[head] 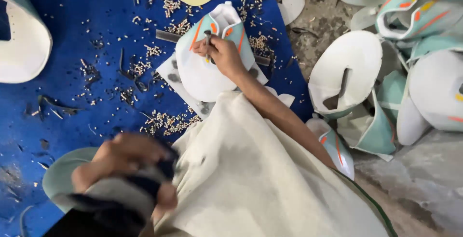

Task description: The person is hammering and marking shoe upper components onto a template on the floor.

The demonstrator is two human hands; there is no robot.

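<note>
The right hand (224, 56) is closed around a metal punch (208, 41), held upright with its tip on a white and teal shoe upper (207, 70) that lies on the blue mat (72, 48) (small white punchings are scattered all around). The left hand (128, 162), blurred, grips a dark tool (159, 176), near the lap, well apart from the upper.

Shoe upper (205, 70) on mat (72, 102); heap of uppers (386, 73) right.
</note>
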